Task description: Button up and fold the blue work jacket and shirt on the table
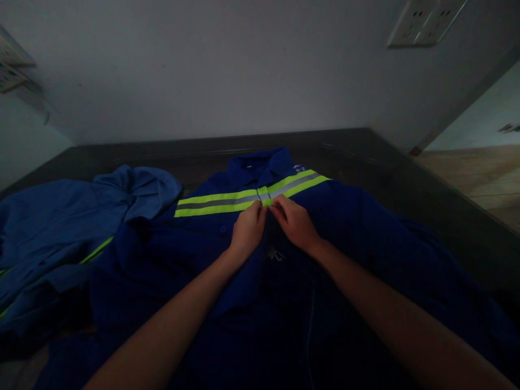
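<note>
A dark blue work shirt (365,238) lies front up on a dark table (426,184), collar at the far end. A yellow and grey reflective stripe (215,203) runs across its chest. My left hand (248,228) and my right hand (294,222) meet at the shirt's front opening just below the stripe. Both have their fingers pinched on the edges of the placket. What lies between the fingertips is too dark to make out.
A second, lighter blue garment (60,227) lies crumpled at the left of the table. A pale wall (227,70) rises behind, with a socket plate (424,21) at upper right. Wooden floor (479,173) shows beyond the table's right edge.
</note>
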A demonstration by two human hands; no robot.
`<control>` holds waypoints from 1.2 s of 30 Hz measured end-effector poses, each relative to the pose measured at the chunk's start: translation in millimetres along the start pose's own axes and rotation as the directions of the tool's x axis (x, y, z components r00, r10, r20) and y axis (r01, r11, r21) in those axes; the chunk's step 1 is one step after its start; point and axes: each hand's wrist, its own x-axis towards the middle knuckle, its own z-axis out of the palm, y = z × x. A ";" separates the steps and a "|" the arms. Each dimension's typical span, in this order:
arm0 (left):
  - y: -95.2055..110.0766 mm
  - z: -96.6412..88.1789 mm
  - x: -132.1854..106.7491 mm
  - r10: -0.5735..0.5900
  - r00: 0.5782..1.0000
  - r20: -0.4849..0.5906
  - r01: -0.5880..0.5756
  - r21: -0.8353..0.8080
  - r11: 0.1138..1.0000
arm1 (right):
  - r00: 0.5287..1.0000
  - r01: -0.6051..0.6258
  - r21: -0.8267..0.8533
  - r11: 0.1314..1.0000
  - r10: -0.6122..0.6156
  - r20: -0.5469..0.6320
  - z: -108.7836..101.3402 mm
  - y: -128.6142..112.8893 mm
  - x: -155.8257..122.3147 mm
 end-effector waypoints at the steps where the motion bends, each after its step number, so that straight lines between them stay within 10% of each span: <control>1: 0.0 0.2 -0.4 0.005 1.000 0.000 -0.005 0.011 1.000 | 1.000 0.003 -0.013 1.000 -0.003 0.006 0.0 -0.2 0.3; 17: 5.5 -5.2 -1.1 0.132 0.991 -0.032 -0.135 -0.152 0.979 | 0.988 -0.156 0.497 0.854 0.143 0.063 -2.2 14.4 7.8; 36: 8.5 -19.9 5.6 0.044 0.990 -0.137 -0.089 -0.343 0.935 | 0.982 -0.153 0.498 0.854 0.189 -0.024 -3.4 7.2 4.1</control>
